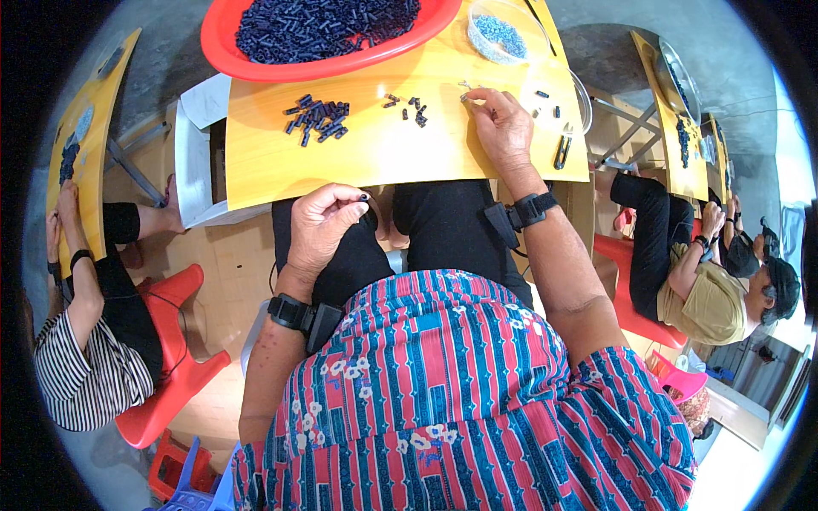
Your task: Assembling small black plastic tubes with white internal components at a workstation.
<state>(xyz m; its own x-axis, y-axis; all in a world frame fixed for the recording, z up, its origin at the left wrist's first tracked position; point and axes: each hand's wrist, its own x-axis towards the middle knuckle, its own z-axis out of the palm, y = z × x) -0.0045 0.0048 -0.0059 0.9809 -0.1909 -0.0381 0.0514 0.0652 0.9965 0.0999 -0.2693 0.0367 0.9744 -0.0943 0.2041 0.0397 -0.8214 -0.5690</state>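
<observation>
My left hand [328, 223] is held just off the near edge of the yellow table [256, 175], over my lap. Its thumb and forefinger pinch a small black cylindrical piece [364, 198], mostly covered by the fingers. Over the table, my right hand [504, 132] has its fingertips pressed together beside some tiny pale bits [464, 84]; what they hold is too small to tell. Between the hands lie a few loose dark pieces [417, 112]. Farther left is a heap of short dark cylinders [318, 118]. Thread snips [563, 146] lie right of my right hand.
A red basin [223, 61] full of dark cylinders stands at the table's far side. Beside it is a clear tub [498, 38] of small bluish pieces. People work at tables on the left [94, 366] and right [703, 294], seated on red chairs [175, 341].
</observation>
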